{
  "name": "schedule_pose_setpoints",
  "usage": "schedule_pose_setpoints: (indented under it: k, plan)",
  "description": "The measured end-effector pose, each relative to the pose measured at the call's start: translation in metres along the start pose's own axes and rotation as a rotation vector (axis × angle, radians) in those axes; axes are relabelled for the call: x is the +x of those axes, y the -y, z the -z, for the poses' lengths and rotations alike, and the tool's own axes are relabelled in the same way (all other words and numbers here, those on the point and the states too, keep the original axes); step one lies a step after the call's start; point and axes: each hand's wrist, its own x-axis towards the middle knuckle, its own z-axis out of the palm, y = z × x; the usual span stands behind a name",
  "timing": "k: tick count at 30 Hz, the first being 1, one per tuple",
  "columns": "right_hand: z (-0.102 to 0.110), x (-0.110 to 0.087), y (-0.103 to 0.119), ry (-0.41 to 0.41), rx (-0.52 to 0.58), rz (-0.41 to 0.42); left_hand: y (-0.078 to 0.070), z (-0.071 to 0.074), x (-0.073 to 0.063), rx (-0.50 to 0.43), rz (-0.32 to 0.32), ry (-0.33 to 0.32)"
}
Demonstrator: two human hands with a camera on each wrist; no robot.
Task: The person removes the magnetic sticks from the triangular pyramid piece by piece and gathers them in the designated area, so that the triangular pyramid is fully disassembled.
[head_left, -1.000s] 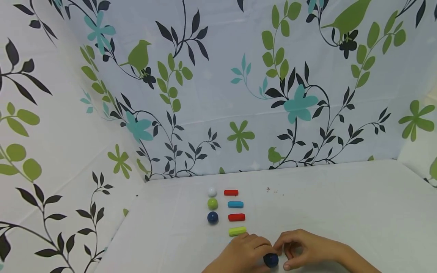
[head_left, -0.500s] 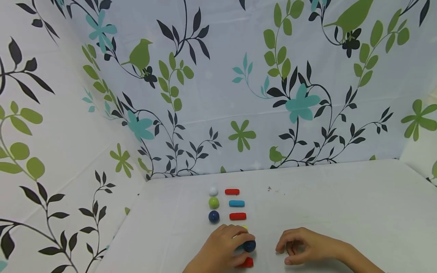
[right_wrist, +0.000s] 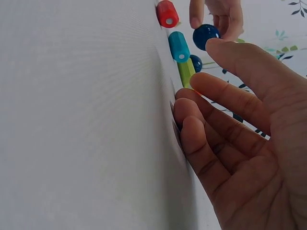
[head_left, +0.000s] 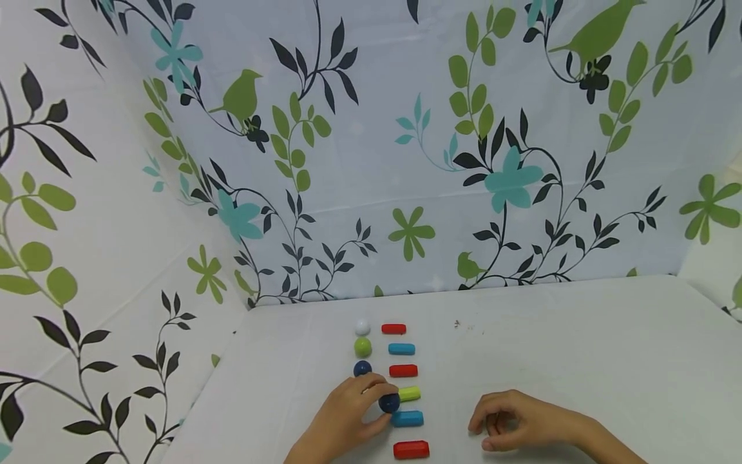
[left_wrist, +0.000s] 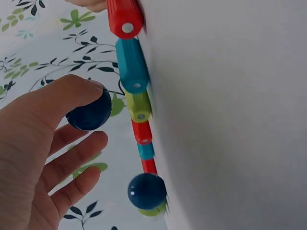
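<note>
My left hand [head_left: 346,412] pinches a glossy dark blue ball [head_left: 390,403] between thumb and fingers. The left wrist view has this ball [left_wrist: 90,114] held beside the line of rods, with the other fingers spread below. It overlaps the left ends of a yellow-green rod [head_left: 409,394] and a blue rod [head_left: 408,419] in the head view. A second dark blue ball [head_left: 362,368] lies just beyond the hand, partly covered by it. My right hand [head_left: 524,422] rests on the table to the right, fingers loosely bent, holding nothing; its palm [right_wrist: 254,177] shows in the right wrist view.
Short coloured rods form a column, from a red rod [head_left: 393,328] at the back to a red rod [head_left: 411,450] in front. A green ball [head_left: 362,347] and a white ball [head_left: 362,327] continue the ball column. A patterned cloth [head_left: 359,161] hangs behind the white table [head_left: 580,348].
My left hand has carried the dark blue ball leftward and away from me, from beside the right hand to the rods' left side, uncovering the front rods. The right hand has stayed put.
</note>
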Motion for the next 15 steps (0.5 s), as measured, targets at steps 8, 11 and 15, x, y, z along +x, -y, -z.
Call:
schedule_pose_setpoints:
  k: [8, 11, 15]
  plan:
    - [-0.002, 0.0, -0.002, -0.006, -0.018, -0.009, 0.018, 0.001, -0.009, -0.006, 0.122, 0.053]
    - [-0.002, -0.001, -0.003, -0.005, -0.016, -0.019, 0.022, 0.002, -0.012, -0.015, 0.158, 0.094]
    - [-0.002, -0.001, -0.003, -0.006, -0.009, -0.027, 0.027, 0.004, -0.014, -0.092, 0.204, 0.156]
